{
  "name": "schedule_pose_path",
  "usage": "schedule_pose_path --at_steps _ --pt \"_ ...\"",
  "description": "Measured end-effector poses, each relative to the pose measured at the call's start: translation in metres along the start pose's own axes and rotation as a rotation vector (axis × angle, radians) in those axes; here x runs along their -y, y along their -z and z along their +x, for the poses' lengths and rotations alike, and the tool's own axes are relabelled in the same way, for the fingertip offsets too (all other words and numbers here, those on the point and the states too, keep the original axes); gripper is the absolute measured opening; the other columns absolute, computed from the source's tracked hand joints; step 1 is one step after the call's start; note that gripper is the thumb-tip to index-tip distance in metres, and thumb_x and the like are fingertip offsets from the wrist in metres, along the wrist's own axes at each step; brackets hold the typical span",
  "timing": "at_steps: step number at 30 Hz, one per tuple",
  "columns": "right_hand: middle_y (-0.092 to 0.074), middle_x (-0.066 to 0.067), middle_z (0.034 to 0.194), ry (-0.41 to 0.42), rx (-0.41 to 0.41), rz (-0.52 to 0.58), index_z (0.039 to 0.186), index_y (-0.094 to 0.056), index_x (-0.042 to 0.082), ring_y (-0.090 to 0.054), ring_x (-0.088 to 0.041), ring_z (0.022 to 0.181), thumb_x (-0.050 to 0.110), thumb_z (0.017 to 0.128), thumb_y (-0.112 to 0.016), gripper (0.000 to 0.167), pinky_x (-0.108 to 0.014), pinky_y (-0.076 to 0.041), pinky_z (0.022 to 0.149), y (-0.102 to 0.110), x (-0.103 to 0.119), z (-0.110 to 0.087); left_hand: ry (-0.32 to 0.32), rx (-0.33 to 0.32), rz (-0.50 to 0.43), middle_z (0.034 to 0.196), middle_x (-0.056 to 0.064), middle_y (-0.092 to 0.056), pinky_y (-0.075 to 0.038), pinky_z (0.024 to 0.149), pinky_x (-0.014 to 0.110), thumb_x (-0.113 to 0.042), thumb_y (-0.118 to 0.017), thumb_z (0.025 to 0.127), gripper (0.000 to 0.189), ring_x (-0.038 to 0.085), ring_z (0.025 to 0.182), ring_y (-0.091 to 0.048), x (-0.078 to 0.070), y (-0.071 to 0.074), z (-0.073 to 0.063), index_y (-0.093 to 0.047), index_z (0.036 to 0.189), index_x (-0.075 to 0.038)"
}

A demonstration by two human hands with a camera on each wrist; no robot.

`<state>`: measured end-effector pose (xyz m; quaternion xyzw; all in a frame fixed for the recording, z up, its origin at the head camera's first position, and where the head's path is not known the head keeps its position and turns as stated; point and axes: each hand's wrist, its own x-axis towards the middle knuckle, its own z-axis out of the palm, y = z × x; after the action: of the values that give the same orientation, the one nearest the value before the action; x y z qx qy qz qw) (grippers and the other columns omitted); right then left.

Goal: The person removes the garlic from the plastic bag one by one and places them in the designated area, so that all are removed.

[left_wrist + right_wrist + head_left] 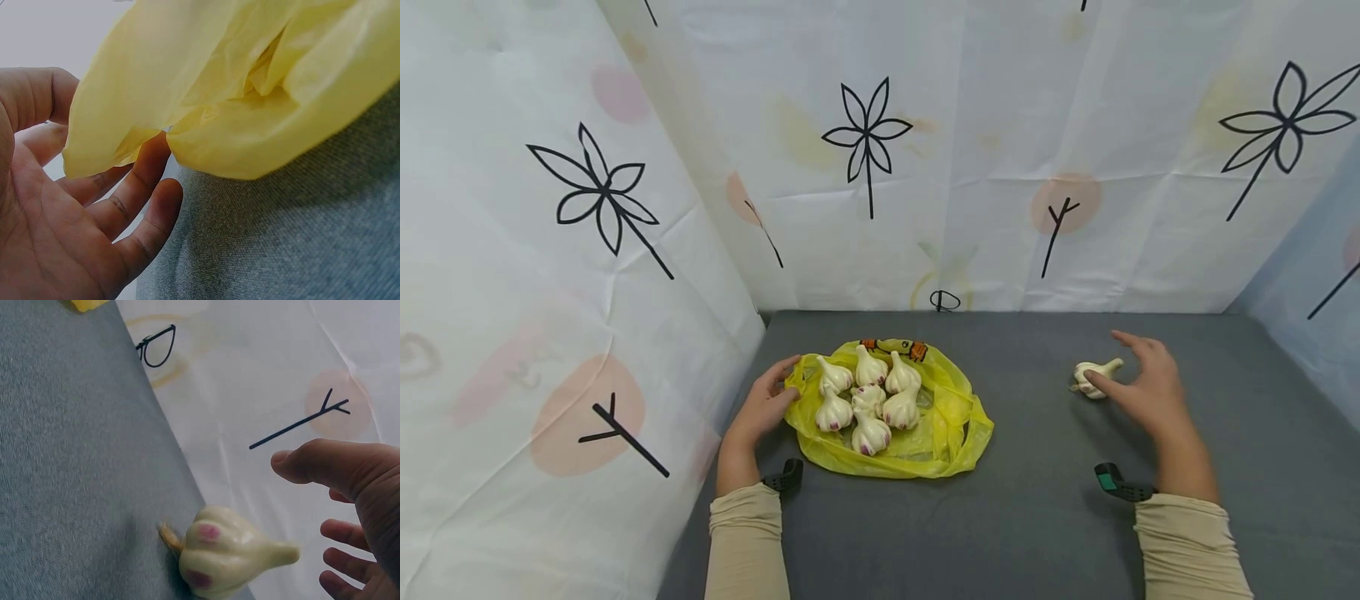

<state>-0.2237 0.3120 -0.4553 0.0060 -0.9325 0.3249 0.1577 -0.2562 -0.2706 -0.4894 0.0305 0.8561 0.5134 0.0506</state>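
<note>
Beige cloth formed the left sleeve [747,542], and past its cuff the left hand [763,408] touched the left edge of a thin yellow plastic bag [951,410]. Its thumb and forefinger stood apart there, the other fingers loosely bent; folds of plastic hid part of the contact, so I could not tell whether the hand pinched the bag or only rested against it. Spread on the grey table [1037,508], the bag carried seven bulbs of garlic [871,435], bunched toward its left half, some marked with pink. Well apart to the right, a single garlic bulb [1092,367] lay on the table, its stem pointing right. Just beside it was the right hand [1150,396], unclenched and grasping nothing, thumb and fingers spread wide, with a gap between thumb and bulb in the wrist view. A matching right sleeve [1191,546] covered that forearm.
</note>
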Motion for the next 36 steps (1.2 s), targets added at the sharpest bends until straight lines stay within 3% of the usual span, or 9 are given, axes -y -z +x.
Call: schedule_pose_path --at_steps 4,9,23,28,36 --pt "-0.036 -0.039 0.155 0.018 0.013 0.021 0.159 -0.044 0.0 -0.032 -0.064 0.14 0.024 0.092 -0.083 0.082 -0.081 -0.03 0.101 -0.001 0.012 0.001 0.006 -0.004 -0.002 0.159 0.026 -0.046 -0.051 0.092 0.038 -0.011 -0.055 0.104 0.064 0.04 0.127 -0.063 0.001 -0.001 -0.002 -0.04 0.165 -0.017" --pt "-0.04 -0.036 0.153 0.089 0.022 0.051 0.157 -0.047 0.0 -0.037 -0.061 0.138 0.021 0.091 -0.085 0.079 -0.079 -0.033 0.101 -0.009 0.031 0.004 0.01 -0.002 -0.014 0.162 0.026 -0.043 -0.051 0.095 0.041 -0.012 -0.055 0.104 0.064 0.043 0.132 -0.06 0.0 -0.001 -0.001 -0.038 0.166 -0.016" --pt "-0.048 -0.026 0.15 0.275 0.129 0.264 0.152 -0.054 0.003 -0.046 -0.048 0.138 0.012 0.09 -0.085 0.069 -0.07 -0.038 0.11 -0.058 0.079 -0.001 -0.004 0.001 0.017 0.159 0.024 -0.047 -0.052 0.096 0.039 -0.01 -0.054 0.103 0.062 0.041 0.128 -0.063 -0.004 -0.001 0.001 -0.042 0.164 -0.019" --pt "-0.052 -0.022 0.146 0.335 0.15 0.256 0.15 -0.057 0.006 -0.052 -0.044 0.133 0.013 0.089 -0.086 0.068 -0.067 -0.044 0.106 -0.074 0.092 -0.006 -0.005 -0.004 0.017 0.157 0.025 -0.048 -0.052 0.09 0.036 -0.01 -0.054 0.103 0.062 0.039 0.12 -0.065 -0.004 -0.001 0.001 -0.043 0.164 -0.019" --pt "-0.056 -0.018 0.143 0.407 0.26 0.258 0.149 -0.059 0.007 -0.058 -0.043 0.124 0.019 0.089 -0.087 0.068 -0.064 -0.05 0.098 -0.101 0.108 -0.016 -0.004 0.001 0.01 0.159 0.026 -0.045 -0.052 0.09 0.037 -0.011 -0.054 0.103 0.063 0.041 0.127 -0.063 0.001 -0.001 0.0 -0.042 0.165 -0.018"
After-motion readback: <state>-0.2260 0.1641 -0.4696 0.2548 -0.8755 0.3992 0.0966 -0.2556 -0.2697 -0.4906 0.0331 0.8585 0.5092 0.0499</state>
